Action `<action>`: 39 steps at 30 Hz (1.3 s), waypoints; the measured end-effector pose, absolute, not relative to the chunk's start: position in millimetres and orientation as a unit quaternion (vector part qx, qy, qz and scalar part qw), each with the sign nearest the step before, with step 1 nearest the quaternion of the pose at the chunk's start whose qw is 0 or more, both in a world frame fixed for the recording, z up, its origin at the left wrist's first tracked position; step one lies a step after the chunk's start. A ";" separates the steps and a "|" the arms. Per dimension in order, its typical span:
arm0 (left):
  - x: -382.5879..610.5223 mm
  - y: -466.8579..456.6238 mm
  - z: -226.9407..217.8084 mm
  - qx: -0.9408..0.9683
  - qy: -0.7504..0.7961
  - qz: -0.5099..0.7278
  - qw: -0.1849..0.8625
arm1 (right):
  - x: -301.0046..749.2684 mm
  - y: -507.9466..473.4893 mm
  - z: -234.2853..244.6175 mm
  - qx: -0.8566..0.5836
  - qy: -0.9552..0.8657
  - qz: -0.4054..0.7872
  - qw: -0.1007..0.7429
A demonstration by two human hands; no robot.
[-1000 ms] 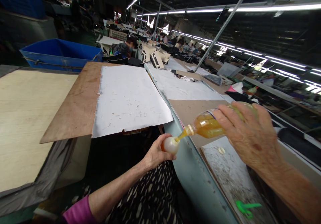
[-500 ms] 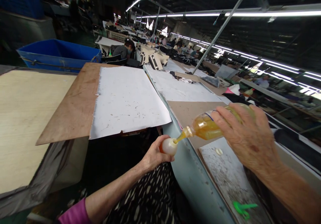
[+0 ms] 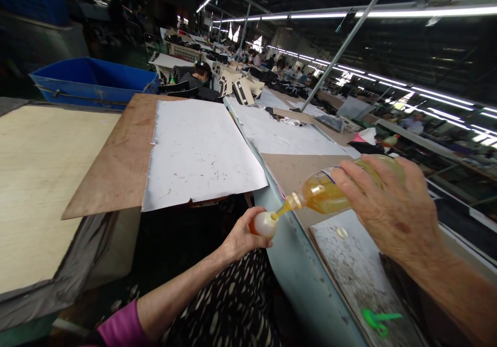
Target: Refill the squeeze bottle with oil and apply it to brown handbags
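Note:
My right hand (image 3: 392, 202) is wrapped round a large clear bottle (image 3: 325, 191) of yellow liquid, tipped nearly on its side with its neck to the left. A yellow stream (image 3: 282, 209) runs from its mouth into the opening of a small whitish squeeze bottle (image 3: 265, 226). My left hand (image 3: 245, 237) grips that small bottle, which leans to the right and shows orange liquid low down. Below the large bottle, a small white cap (image 3: 341, 232) lies on a stained white board (image 3: 345, 264). Nearer to me on this board is a green nozzle cap (image 3: 379, 320).
A pale blue table edge (image 3: 298, 264) runs diagonally beside my lap. At left are a white sheet (image 3: 202, 150) on a brown board (image 3: 112, 155) and a blue bin (image 3: 93, 80). Cut card pieces (image 3: 240, 85) lie farther off, near a person in stripes (image 3: 190, 79).
The view has shifted slightly, so the scene sits a little to the right. Both hands keep their holds, and yellow liquid runs between the bottles in both frames.

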State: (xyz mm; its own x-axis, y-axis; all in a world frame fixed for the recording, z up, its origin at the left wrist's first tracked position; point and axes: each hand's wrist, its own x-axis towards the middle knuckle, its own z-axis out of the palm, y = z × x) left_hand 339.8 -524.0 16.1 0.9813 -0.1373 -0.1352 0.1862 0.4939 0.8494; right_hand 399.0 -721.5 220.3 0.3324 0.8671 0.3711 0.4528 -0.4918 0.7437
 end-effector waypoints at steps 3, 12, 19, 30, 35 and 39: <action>339.7 -523.5 18.5 0.489 0.021 -0.095 0.867 | 399.0 -721.3 221.0 0.773 0.426 0.388 0.266; 339.5 -524.6 17.3 0.490 0.015 -0.098 0.866 | 398.2 -717.8 223.2 0.763 0.436 0.397 0.266; 339.2 -524.5 19.0 0.478 0.017 -0.104 0.872 | 395.2 -715.7 226.5 0.760 0.438 0.396 0.270; 337.6 -523.4 26.0 0.475 0.019 -0.106 0.874 | 394.3 -713.3 228.7 0.750 0.443 0.401 0.285; 337.3 -522.7 27.5 0.479 0.020 -0.106 0.871 | 395.0 -715.9 227.7 0.755 0.438 0.392 0.291; 337.7 -523.5 26.0 0.473 0.023 -0.109 0.874 | 394.9 -715.2 228.8 0.755 0.440 0.391 0.291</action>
State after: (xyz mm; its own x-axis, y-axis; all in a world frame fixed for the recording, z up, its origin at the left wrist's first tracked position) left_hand 337.7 -523.5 26.0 0.9753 -0.1682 -0.1434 0.2121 0.5295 0.8214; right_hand 394.9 -715.2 228.8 0.3074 0.8907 0.3347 0.4361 -0.4446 0.7824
